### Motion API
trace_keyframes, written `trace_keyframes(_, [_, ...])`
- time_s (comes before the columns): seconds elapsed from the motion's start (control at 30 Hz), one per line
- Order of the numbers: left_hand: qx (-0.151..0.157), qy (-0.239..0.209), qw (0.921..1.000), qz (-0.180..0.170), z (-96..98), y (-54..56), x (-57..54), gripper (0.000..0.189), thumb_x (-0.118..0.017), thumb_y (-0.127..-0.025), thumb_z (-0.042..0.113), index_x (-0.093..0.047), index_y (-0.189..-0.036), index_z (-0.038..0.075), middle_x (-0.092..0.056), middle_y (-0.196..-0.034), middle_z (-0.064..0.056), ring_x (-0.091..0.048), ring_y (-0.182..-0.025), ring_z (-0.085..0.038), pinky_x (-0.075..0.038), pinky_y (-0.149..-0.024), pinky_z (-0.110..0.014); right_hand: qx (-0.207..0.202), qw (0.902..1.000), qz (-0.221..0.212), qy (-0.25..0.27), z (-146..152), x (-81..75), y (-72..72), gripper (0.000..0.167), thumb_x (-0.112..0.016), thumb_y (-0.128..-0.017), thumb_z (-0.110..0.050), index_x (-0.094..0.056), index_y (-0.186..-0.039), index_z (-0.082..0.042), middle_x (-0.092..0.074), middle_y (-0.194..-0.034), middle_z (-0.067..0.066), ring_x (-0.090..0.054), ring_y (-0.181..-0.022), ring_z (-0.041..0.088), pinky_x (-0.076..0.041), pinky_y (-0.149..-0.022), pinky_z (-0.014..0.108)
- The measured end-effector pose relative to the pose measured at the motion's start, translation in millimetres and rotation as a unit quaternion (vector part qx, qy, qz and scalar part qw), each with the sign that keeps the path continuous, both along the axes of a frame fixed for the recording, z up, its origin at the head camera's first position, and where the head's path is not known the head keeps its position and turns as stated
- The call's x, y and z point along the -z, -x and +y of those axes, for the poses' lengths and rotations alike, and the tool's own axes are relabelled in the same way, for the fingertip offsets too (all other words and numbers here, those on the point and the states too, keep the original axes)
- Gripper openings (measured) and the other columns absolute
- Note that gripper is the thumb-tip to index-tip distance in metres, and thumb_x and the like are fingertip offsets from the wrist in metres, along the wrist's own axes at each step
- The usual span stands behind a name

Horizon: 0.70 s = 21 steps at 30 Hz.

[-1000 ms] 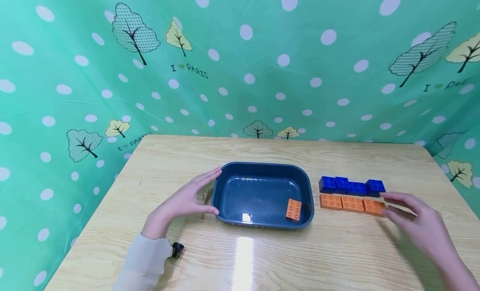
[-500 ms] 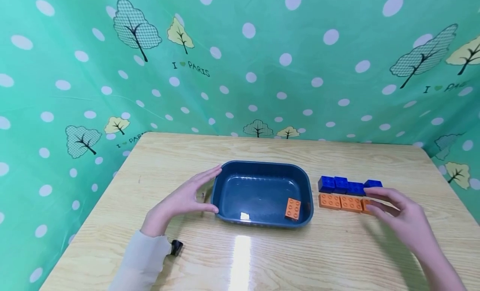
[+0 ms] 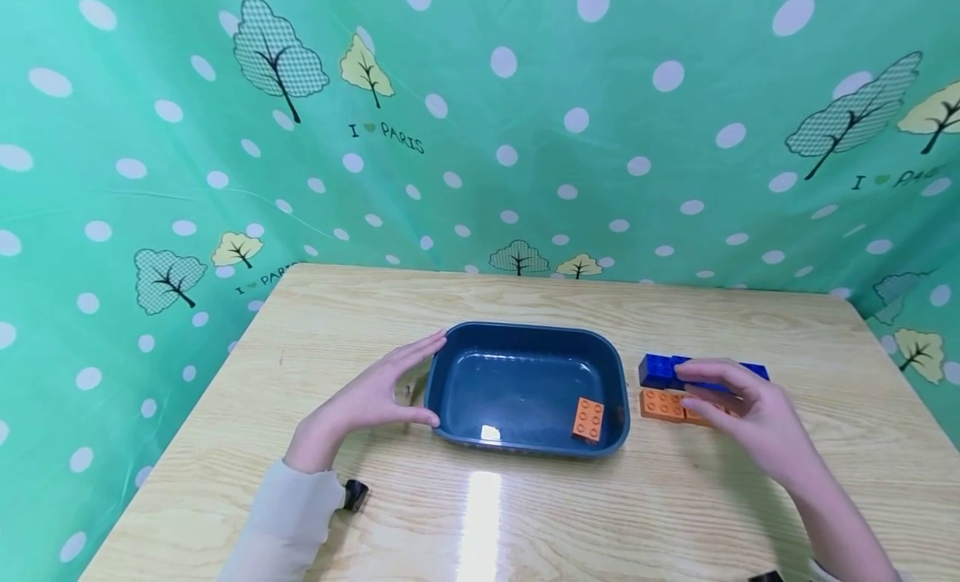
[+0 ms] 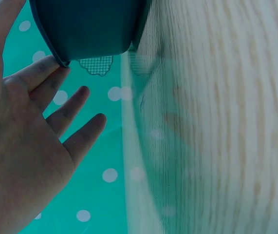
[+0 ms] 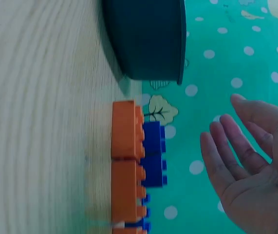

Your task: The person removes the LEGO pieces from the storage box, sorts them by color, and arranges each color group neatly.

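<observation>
A dark blue rectangular bin (image 3: 510, 390) stands mid-table, with one orange toy brick (image 3: 588, 419) lying in its front right part. My left hand (image 3: 367, 398) spans the bin's left end, fingertips at the back corner and thumb at the front one. In the left wrist view, the fingers are fairly straight, some touching the bin rim (image 4: 65, 63). My right hand (image 3: 765, 428) is above the rows of blue bricks (image 3: 656, 371) and orange bricks (image 3: 662, 405), hiding part of both. The right wrist view shows that hand (image 5: 260, 170) holding nothing, apart from the bricks.
A wooden table (image 3: 600, 515) carries everything. Behind it hangs a green dotted cloth (image 3: 450, 190) with printed trees. A small black object (image 3: 355, 494) sits by the left cuff, and another dark piece (image 3: 767, 576) shows beside the right wrist.
My right hand has moved left along the brick rows, from their right end towards the bin. The left hand, the bin and the bricks look unmoved.
</observation>
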<state>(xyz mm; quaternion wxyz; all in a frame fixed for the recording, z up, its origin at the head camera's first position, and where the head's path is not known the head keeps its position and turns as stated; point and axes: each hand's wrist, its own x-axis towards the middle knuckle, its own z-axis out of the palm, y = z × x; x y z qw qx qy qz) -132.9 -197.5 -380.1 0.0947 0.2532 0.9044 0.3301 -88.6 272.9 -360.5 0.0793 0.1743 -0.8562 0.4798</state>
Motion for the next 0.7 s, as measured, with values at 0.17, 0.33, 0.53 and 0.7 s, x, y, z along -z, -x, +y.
trace_keyframes(0.17, [0.0,-0.004,1.0,-0.003,1.7,0.3,1.7,0.107,-0.087,-0.072,0.042,-0.028,-0.159,0.022,-0.024,-0.167,0.002,-0.026,-0.153,-0.032,-0.029,-0.12,-0.06,-0.051,0.9986,-0.009,0.008,-11,-2.8,11.3,0.035,-0.07,-0.087,0.008,-0.066,-0.121,0.002,-0.067,-0.123,-0.005,-0.062,-0.112,-0.005,-0.052,-0.089,0.009])
trace_keyframes(0.33, [0.004,-0.006,1.0,-0.003,3.2,1.9,2.3,0.107,-0.087,-0.072,0.042,-0.027,-0.159,0.021,-0.023,-0.167,0.002,-0.025,-0.153,-0.032,-0.028,-0.121,-0.059,-0.154,0.9859,-0.052,0.042,-19,-2.4,27.5,0.037,-0.067,-0.088,0.009,-0.062,-0.124,0.006,-0.065,-0.127,0.001,-0.063,-0.116,0.001,-0.055,-0.094,0.017])
trace_keyframes(0.53, [0.004,-0.007,1.0,0.002,0.9,1.5,2.3,0.106,-0.087,-0.073,0.04,-0.028,-0.159,0.018,-0.024,-0.167,-0.002,-0.026,-0.152,-0.036,-0.029,-0.119,-0.062,-0.275,0.9523,-0.126,0.038,-37,-0.9,53.2,0.038,-0.068,-0.091,0.002,-0.06,-0.128,0.004,-0.059,-0.132,0.018,-0.06,-0.122,0.005,-0.055,-0.1,0.027])
trace_keyframes(0.7, [0.009,-0.01,0.9999,0.008,-1.5,1.7,4.9,0.105,-0.087,-0.073,0.038,-0.029,-0.158,0.016,-0.026,-0.166,-0.005,-0.028,-0.151,-0.038,-0.03,-0.118,-0.063,-0.363,0.9114,-0.192,0.022,-56,-2.2,69.0,0.034,-0.064,-0.093,0.003,-0.061,-0.126,0.004,-0.059,-0.126,0.032,-0.066,-0.114,0.023,-0.057,-0.096,0.029])
